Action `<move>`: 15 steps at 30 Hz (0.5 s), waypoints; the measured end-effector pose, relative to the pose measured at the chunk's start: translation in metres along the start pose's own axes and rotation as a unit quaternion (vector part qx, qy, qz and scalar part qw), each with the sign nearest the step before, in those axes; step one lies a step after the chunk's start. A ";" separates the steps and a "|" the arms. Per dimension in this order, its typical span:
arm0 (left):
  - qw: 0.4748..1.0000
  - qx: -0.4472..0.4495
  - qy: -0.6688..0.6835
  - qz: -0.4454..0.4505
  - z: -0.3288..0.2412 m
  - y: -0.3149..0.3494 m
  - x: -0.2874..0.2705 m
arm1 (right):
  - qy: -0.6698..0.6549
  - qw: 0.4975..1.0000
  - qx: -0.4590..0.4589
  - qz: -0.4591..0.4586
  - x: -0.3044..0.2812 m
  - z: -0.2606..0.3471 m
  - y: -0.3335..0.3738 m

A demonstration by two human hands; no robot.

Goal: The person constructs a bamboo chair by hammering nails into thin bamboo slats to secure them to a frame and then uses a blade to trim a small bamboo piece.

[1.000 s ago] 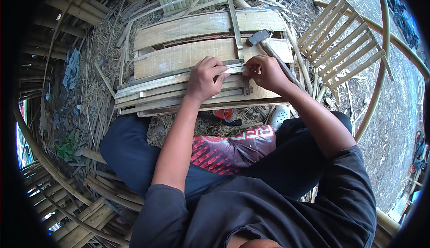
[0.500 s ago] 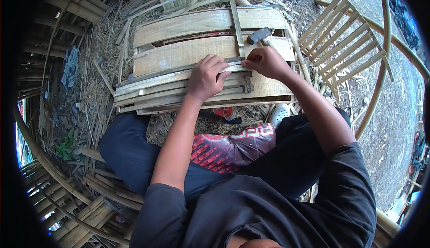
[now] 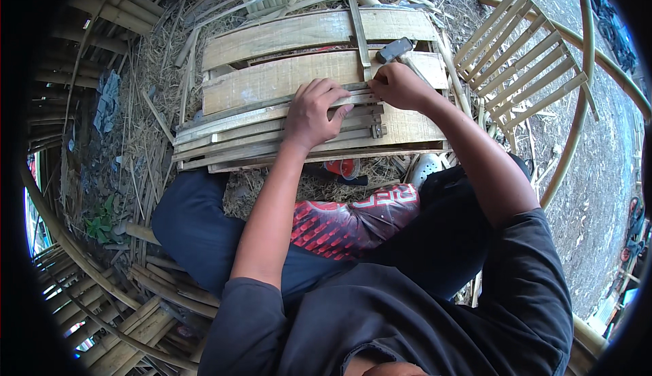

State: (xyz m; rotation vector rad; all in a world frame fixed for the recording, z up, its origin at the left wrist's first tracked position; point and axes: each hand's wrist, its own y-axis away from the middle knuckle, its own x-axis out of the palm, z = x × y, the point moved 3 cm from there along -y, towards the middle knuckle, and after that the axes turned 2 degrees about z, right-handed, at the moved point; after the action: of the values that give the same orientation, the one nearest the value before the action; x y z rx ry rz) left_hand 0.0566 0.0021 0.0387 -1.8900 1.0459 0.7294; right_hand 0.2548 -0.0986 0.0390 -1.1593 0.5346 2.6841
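Observation:
A bundle of long bamboo slats lies crosswise on a low wooden plank bench in front of me. My left hand is closed over the upper slats, with thumb and fingers on either side of them. At the slats' right end, my right hand is closed in a pinch beside a long upright bamboo strip. Whatever lies between its fingertips is too small or hidden to make out. Just beyond that hand, a hammer with a dark metal head rests on the bench, its handle partly covered.
A slatted bamboo panel leans at the far right, beside a curved bamboo pole. Under the bench's near edge sits a red container. Bamboo scraps and straw litter the ground at left.
My right hand has moved slightly up and its fingers have curled in more tightly at the slats' end. The left hand keeps its grip, almost unmoved.

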 end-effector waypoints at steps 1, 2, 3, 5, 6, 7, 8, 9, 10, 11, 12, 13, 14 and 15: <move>1.000 0.000 0.000 0.000 0.000 0.000 0.000 | 0.003 1.000 -0.008 -0.011 0.000 -0.001 0.000; 1.000 0.004 -0.011 -0.005 0.000 -0.001 0.000 | 0.003 1.000 -0.008 -0.011 0.000 -0.004 -0.001; 1.000 0.009 -0.022 -0.011 -0.001 -0.002 0.000 | -0.012 1.000 -0.023 0.002 -0.002 -0.009 -0.002; 0.999 -0.006 -0.032 -0.026 -0.003 -0.004 0.003 | -0.026 0.999 -0.039 0.016 -0.001 -0.017 -0.005; 0.998 -0.022 -0.043 -0.042 -0.003 -0.004 0.003 | -0.015 0.999 -0.050 0.008 -0.001 -0.017 -0.005; 0.998 -0.022 -0.043 -0.041 0.000 -0.003 0.004 | -0.003 0.998 -0.060 0.000 -0.001 -0.017 -0.006; 0.999 -0.025 -0.038 -0.008 0.005 -0.002 0.006 | -0.003 0.998 -0.060 0.000 0.001 -0.017 -0.007; 0.999 -0.027 -0.033 0.026 0.007 -0.002 0.009 | -0.016 0.996 -0.084 -0.038 0.000 -0.016 -0.008; 0.999 -0.027 -0.032 0.027 0.008 -0.002 0.010 | -0.029 0.991 -0.108 -0.077 0.000 -0.016 -0.008; 0.998 -0.027 -0.039 0.030 0.009 -0.001 0.012 | -0.030 0.991 -0.107 -0.077 0.001 -0.018 -0.008; 0.998 -0.027 -0.047 0.034 0.010 -0.001 0.013 | -0.030 0.986 -0.144 -0.084 0.002 -0.016 -0.008; 0.998 -0.027 -0.047 0.035 0.010 0.000 0.014 | -0.030 0.979 -0.180 -0.091 0.003 -0.015 -0.007; 0.998 -0.030 -0.049 0.040 0.011 0.000 0.015 | -0.031 0.979 -0.180 -0.090 0.004 -0.017 -0.007; 0.997 -0.033 -0.051 0.044 0.011 0.000 0.015 | -0.015 0.972 -0.208 -0.109 0.005 -0.015 -0.004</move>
State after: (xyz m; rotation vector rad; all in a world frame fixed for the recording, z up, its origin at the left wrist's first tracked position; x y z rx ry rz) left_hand 0.0634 0.0062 0.0213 -1.8506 1.0573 0.9134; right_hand 0.2630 -0.1002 0.0251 -1.1859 -0.1667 2.6809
